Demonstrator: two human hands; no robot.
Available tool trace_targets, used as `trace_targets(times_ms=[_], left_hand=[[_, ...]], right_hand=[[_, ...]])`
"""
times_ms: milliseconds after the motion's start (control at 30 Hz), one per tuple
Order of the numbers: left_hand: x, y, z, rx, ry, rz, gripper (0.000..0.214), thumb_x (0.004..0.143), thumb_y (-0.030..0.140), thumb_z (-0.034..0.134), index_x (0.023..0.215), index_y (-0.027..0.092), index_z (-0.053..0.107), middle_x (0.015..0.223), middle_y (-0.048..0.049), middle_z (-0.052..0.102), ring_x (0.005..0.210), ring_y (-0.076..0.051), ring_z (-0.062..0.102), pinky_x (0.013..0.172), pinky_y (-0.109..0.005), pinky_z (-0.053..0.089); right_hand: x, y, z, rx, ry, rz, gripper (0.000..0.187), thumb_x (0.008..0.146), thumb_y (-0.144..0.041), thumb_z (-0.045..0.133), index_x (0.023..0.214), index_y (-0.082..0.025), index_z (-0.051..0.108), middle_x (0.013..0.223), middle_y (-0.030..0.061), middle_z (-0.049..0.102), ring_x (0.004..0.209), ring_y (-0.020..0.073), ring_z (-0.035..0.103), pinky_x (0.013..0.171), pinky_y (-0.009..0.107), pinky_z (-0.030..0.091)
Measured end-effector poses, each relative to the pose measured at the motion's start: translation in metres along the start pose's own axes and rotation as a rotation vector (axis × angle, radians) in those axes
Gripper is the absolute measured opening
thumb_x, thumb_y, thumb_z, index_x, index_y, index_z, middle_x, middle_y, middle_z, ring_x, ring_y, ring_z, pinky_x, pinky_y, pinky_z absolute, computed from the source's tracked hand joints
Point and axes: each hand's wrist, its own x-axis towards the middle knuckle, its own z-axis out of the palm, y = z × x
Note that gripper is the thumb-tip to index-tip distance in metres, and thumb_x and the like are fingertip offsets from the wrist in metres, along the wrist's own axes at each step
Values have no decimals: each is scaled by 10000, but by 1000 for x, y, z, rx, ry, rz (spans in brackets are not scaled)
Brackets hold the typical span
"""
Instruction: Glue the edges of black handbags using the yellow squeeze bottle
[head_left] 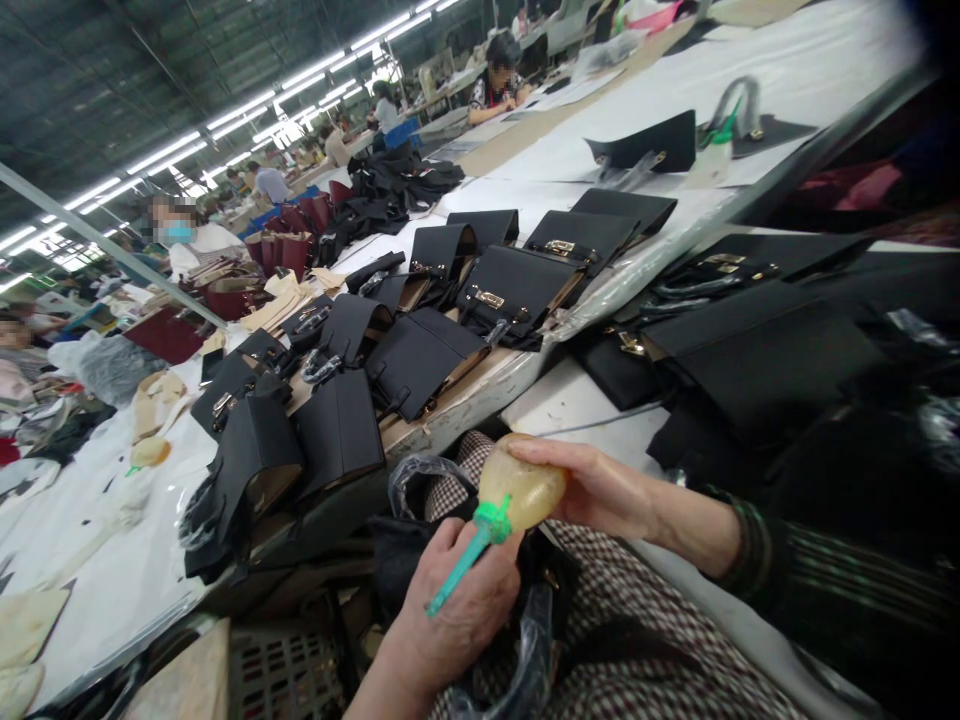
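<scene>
My right hand [600, 485] is wrapped round a yellowish squeeze bottle [529, 490] of glue-like liquid. The bottle's green cap [493, 518] and long green nozzle [459, 570] tilt down to the left, passing in front of my left hand [469, 600]. That left hand is closed, its fingers curled just under the bottle's neck at a black handbag [397, 560] on my lap; what its fingertips grip is hidden. Plastic-wrapped handles [525, 660] of the bag show below and above the hands. A checked cloth [637, 620] covers my lap.
Several black handbags [427, 360] with gold clasps crowd the table ahead, and more black bags [757, 350] lie at my right. Another glue bottle [709, 160] stands at the far right; one more [150, 452] lies left. A plastic crate [285, 670] sits below. Co-workers sit further back.
</scene>
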Motion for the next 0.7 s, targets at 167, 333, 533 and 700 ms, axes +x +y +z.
trace_targets(times_ms=[167,333,533,700], left_hand=[[-4,-1,-3,-13,-11,104,183,1010,120,533,938,184,690,1326,-47,724,921,-222,672,802,-401,570],[-14,-4,-3,-197,86,-21,169,1017,66,502,1015,147,650,1131,-87,746,970,-215,662,845,-341,584],[-56,-29,-15,-608,176,-438,228,1004,91,512,1130,209,660,1118,-67,719,1063,-167,713,945,-244,575],[-86,-56,-51,-565,150,-547,123,1045,292,530,1029,212,622,963,-33,710,884,-175,739,782,-227,611]], right_hand=[[4,-5,-6,-19,-45,-46,271,942,-378,700,1039,-134,764,981,118,808,824,254,772,679,324,631],[-9,-11,-22,-26,24,-175,354,936,-446,681,1007,-107,757,818,138,779,652,249,733,528,296,582],[-30,4,-37,126,162,-312,236,859,-386,787,937,-166,745,674,39,674,448,103,464,353,168,318],[-40,16,-25,-11,144,-318,370,804,-436,864,1022,-156,758,697,53,681,513,126,540,425,197,455]])
